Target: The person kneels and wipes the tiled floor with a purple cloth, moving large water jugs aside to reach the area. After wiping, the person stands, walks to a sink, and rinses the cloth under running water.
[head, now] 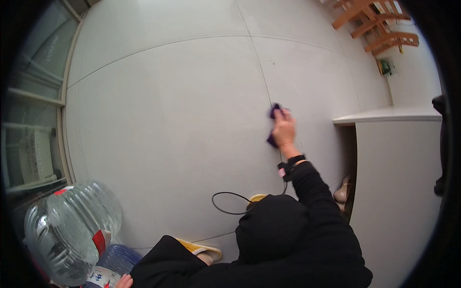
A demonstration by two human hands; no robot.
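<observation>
My right hand (284, 131) presses a dark purple cloth (272, 140) against the light tiled floor (173, 118). Folds of the cloth stick out beyond the fingers and to the left of the palm. Hand and cloth are somewhat blurred. Around the right wrist sits a black strap (288, 168) with a small device and a black cable (216, 207) looping off it. Only some fingers of my left hand (125, 281) show at the bottom edge, by my knee and beside a blue-tinted plastic bottle (117, 261); its grip cannot be made out.
Large clear plastic water bottles (83, 212) stand at the lower left, near a glass-paned sliding door (63, 79). To the right is a white cabinet (392, 162) with shoes (342, 190) underneath. Wooden furniture (378, 27) stands at the upper right. Yellow slippers (201, 248) are on my feet.
</observation>
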